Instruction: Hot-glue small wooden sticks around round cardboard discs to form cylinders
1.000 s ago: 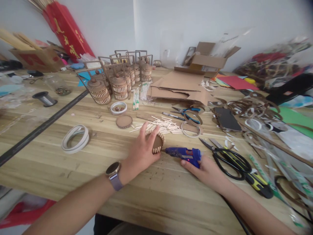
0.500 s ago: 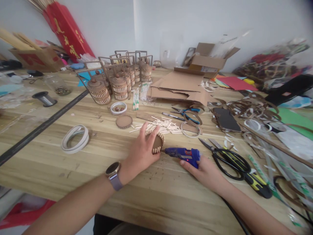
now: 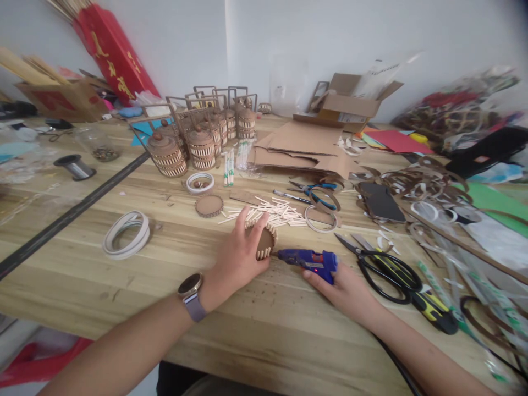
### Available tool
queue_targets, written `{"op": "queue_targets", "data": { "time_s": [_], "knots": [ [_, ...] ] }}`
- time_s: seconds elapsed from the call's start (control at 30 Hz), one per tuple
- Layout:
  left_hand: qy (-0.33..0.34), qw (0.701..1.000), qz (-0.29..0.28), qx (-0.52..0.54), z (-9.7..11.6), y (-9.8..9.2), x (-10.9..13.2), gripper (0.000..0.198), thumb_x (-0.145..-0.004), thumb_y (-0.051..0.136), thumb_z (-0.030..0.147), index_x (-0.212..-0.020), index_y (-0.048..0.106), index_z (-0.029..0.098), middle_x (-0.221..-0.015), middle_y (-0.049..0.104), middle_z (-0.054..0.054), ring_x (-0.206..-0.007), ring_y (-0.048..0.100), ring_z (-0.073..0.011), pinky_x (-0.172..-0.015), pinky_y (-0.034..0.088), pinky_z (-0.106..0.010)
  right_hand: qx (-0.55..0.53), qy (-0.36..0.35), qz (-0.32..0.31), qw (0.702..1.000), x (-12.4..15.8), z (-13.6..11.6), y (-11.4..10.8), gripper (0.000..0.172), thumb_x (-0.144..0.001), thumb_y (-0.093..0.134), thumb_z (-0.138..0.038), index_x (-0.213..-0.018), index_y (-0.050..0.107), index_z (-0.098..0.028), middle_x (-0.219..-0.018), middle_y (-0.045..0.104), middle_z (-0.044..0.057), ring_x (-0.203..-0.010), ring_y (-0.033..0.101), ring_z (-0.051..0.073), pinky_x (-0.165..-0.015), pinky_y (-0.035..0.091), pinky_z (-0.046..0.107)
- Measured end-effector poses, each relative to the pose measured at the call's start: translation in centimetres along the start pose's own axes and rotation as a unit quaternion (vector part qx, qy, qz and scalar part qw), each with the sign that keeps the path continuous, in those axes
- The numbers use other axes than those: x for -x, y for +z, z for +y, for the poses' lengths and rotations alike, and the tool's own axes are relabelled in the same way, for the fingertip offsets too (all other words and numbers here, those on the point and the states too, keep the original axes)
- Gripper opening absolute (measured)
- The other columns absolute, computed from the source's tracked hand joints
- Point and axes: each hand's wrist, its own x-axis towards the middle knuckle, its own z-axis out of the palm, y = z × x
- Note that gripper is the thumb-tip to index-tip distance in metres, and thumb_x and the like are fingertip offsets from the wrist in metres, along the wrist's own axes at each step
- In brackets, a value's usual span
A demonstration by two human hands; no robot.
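Note:
My left hand (image 3: 238, 253) is wrapped round a small round cardboard basket piece (image 3: 264, 240) edged with short wooden sticks, holding it tilted on the wooden table (image 3: 173, 308). My right hand (image 3: 344, 288) grips a blue hot glue gun (image 3: 310, 260) lying low over the table, its nozzle pointing left and touching the piece's lower right rim. A red light shows on the gun. A pile of loose short sticks (image 3: 274, 212) lies just behind the piece. I wear a watch (image 3: 191, 293) on the left wrist.
Black scissors (image 3: 381, 262) and a yellow-black cutter (image 3: 433, 311) lie right of my right hand. Tape rings (image 3: 126, 233) sit at left, a cardboard disc (image 3: 209, 205) and finished stick baskets (image 3: 193, 142) behind. Cardboard sheets (image 3: 305, 146), blue pliers (image 3: 315, 190) and cardboard strips (image 3: 429, 184) crowd the right.
My right hand and the glue gun have crept slightly left, toward the basket piece. My left hand has stayed in place.

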Motion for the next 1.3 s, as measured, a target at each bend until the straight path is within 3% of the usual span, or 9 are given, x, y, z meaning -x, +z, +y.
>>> {"op": "queue_targets", "data": {
  "time_s": [0.2, 0.33, 0.47, 0.67, 0.77, 0.83, 0.97, 1.13, 1.3],
  "knots": [
    [0.005, 1.0, -0.002, 0.005, -0.1, -0.1, -0.1, 0.1, -0.069, 0.079, 0.016, -0.15, 0.022, 0.029, -0.158, 0.012, -0.019, -0.132, 0.047, -0.0429, -0.097, 0.053, -0.055, -0.08, 0.021, 0.027, 0.996, -0.1, 0.3, -0.8, 0.055, -0.085, 0.05, -0.07, -0.099, 0.071, -0.02, -0.088, 0.073, 0.009, -0.084, 0.067, 0.027, -0.076, 0.056, 0.038],
    [-0.001, 1.0, -0.005, -0.005, -0.2, -0.1, 0.0, 0.101, -0.069, 0.081, 0.019, -0.15, 0.022, 0.031, -0.158, 0.014, -0.019, -0.128, 0.051, -0.0434, -0.091, 0.056, -0.055, -0.149, 0.093, -0.131, 0.976, 0.2, 0.1, -2.7, 0.068, -0.077, 0.048, -0.084, -0.078, 0.063, -0.018, -0.063, 0.055, 0.0, -0.055, 0.051, 0.014, -0.05, 0.043, 0.026],
    [0.004, 1.0, -0.003, -0.005, -0.1, -0.1, 0.0, 0.1, -0.07, 0.08, 0.018, -0.15, 0.022, 0.031, -0.158, 0.015, -0.019, -0.128, 0.051, -0.0422, -0.092, 0.055, -0.055, -0.228, 0.107, -0.311, 0.916, 0.2, -0.6, -3.6, 0.065, -0.075, 0.058, -0.08, -0.079, 0.062, -0.015, -0.063, 0.052, -0.002, -0.055, 0.047, 0.01, -0.051, 0.039, 0.022],
    [0.006, 1.0, 0.0, 0.0, -0.1, -0.1, -0.1, 0.099, -0.071, 0.08, 0.017, -0.15, 0.023, 0.031, -0.158, 0.015, -0.018, -0.131, 0.048, -0.0423, -0.094, 0.055, -0.054, -0.328, 0.123, -0.375, 0.858, 0.4, -1.0, -4.0, 0.049, -0.083, 0.066, -0.06, -0.101, 0.065, -0.015, -0.089, 0.067, 0.006, -0.073, 0.062, 0.014, -0.064, 0.05, 0.024],
    [0.011, 1.0, 0.002, 0.005, -0.2, -0.1, 0.0, 0.098, -0.072, 0.079, 0.016, -0.15, 0.022, 0.031, -0.158, 0.014, -0.018, -0.137, 0.042, -0.0425, -0.098, 0.053, -0.054, -0.382, 0.123, -0.409, 0.82, 0.8, -0.4, -4.2, 0.057, -0.079, 0.074, -0.052, -0.123, 0.062, -0.017, -0.105, 0.069, 0.009, -0.083, 0.066, 0.017, -0.071, 0.052, 0.027],
    [0.011, 1.0, -0.001, 0.007, -0.2, -0.1, 0.0, 0.1, -0.071, 0.079, 0.016, -0.151, 0.021, 0.031, -0.158, 0.013, -0.018, -0.137, 0.041, -0.0426, -0.099, 0.052, -0.054, -0.382, 0.13, -0.398, 0.824, 1.0, -0.1, -4.2, 0.063, -0.073, 0.078, -0.044, -0.128, 0.06, -0.019, -0.108, 0.069, 0.008, -0.088, 0.067, 0.017, -0.074, 0.052, 0.027],
    [0.013, 1.0, 0.0, 0.006, -0.2, -0.1, 0.0, 0.099, -0.072, 0.078, 0.016, -0.151, 0.021, 0.031, -0.158, 0.014, -0.018, -0.138, 0.041, -0.0421, -0.1, 0.051, -0.054, -0.326, 0.152, -0.363, 0.86, 1.6, -0.4, -4.2, 0.051, -0.074, 0.069, -0.031, -0.123, 0.065, -0.019, -0.107, 0.07, 0.007, -0.095, 0.066, 0.021, -0.08, 0.052, 0.032],
    [0.005, 1.0, -0.004, 0.005, -0.2, -0.1, 0.0, 0.1, -0.07, 0.079, 0.017, -0.15, 0.022, 0.032, -0.158, 0.015, -0.018, -0.133, 0.047, -0.0419, -0.097, 0.053, -0.054, -0.322, 0.157, -0.353, 0.864, 2.6, -0.9, -4.3, 0.053, -0.064, 0.06, -0.015, -0.117, 0.066, -0.02, -0.105, 0.07, 0.004, -0.099, 0.064, 0.02, -0.074, 0.049, 0.027],
    [0.001, 1.0, 0.0, 0.002, -0.2, -0.1, 0.0, 0.099, -0.069, 0.08, 0.017, -0.15, 0.023, 0.033, -0.157, 0.017, -0.017, -0.129, 0.051, -0.0407, -0.093, 0.056, -0.052, -0.303, 0.161, -0.362, 0.867, 2.9, -0.6, -4.0, 0.053, -0.058, 0.055, -0.01, -0.108, 0.068, -0.019, -0.101, 0.069, 0.002, -0.086, 0.063, 0.016, -0.064, 0.045, 0.021]
  ]
}}
